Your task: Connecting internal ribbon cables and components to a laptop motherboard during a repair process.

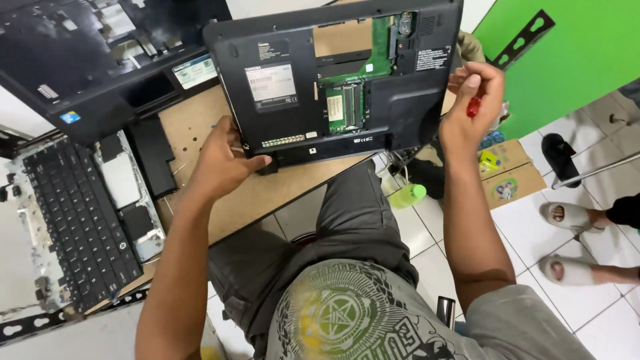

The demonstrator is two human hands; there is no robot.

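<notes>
Laptop underside up, long axis left-right between left hand and right hand.

A pale rectangular label sits at nine o'clock on the upturned black laptop base, a smaller white-on-black sticker at two o'clock. A white-and-teal rectangular sticker lies at its ten o'clock. Brown cardboard boxes with colourful prints stand at four o'clock.

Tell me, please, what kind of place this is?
Probably a small laptop repair workbench. An upturned laptop lies with its bottom covers off and green circuit boards exposed, a dismantled keyboard deck sits beside it, and the right hand holds a red-handled screwdriver.
</notes>
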